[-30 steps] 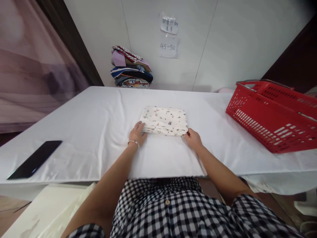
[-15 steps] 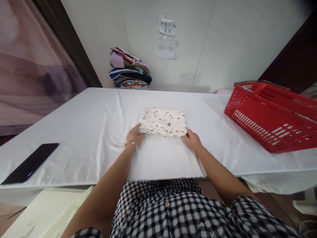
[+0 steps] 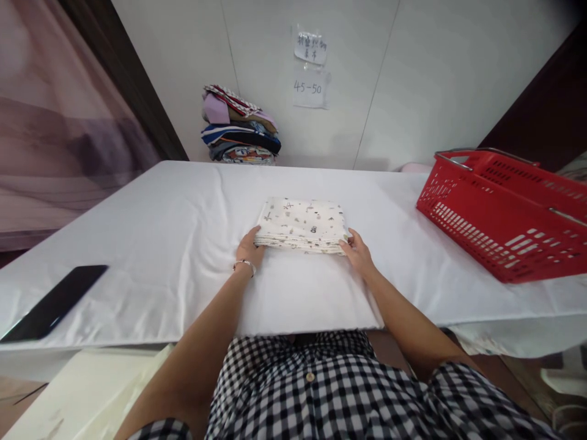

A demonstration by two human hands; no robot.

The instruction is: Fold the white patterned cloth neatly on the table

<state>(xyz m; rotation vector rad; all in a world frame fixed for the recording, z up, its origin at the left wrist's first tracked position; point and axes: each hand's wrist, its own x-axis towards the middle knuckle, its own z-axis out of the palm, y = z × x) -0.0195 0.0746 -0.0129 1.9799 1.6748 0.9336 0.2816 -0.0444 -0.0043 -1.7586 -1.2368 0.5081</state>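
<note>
A folded white cloth (image 3: 301, 223) with small dark prints lies in the middle of the white-covered table (image 3: 174, 244). My left hand (image 3: 249, 250), with a thin bracelet on its wrist, grips the cloth's near left corner, the fingers tucked under the edge. My right hand (image 3: 358, 252) holds the near right corner, thumb on top. The cloth's near edge looks slightly raised off the table.
A red plastic basket (image 3: 499, 211) with metal handles sits at the right. A black phone (image 3: 50, 304) lies near the front left edge. A stack of folded colourful clothes (image 3: 239, 131) stands against the back wall under two paper notes (image 3: 310, 70).
Both hands have slid a little further under the cloth's near corners and its front edge has lifted slightly. The cloth stays in place.
</note>
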